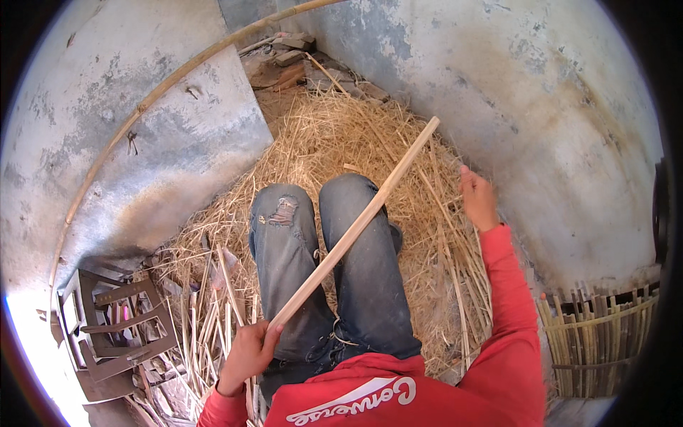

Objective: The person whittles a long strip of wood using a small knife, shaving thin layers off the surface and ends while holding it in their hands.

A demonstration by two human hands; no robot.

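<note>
A long pale strip of split bamboo [356, 228] slants over my thighs, from near my waist on the left up to the far right. My left hand [249, 352] is closed around its lower end, thumb lying along it. The strip's far end stands free, beyond my knees. My right hand [478, 199] is held out to the right, apart from the strip and close to the wall. Its fingers are curled together; whatever they hold, if anything, cannot be made out.
Straw-like shavings [313, 135] cover the floor around my legs. Loose bamboo strips lie on both sides. A dark wooden frame [128, 320] stands at left, a slatted bamboo basket [601, 341] at right. A long bent pole [142, 107] arcs past the left wall. Bricks [292, 53] lie in the far corner.
</note>
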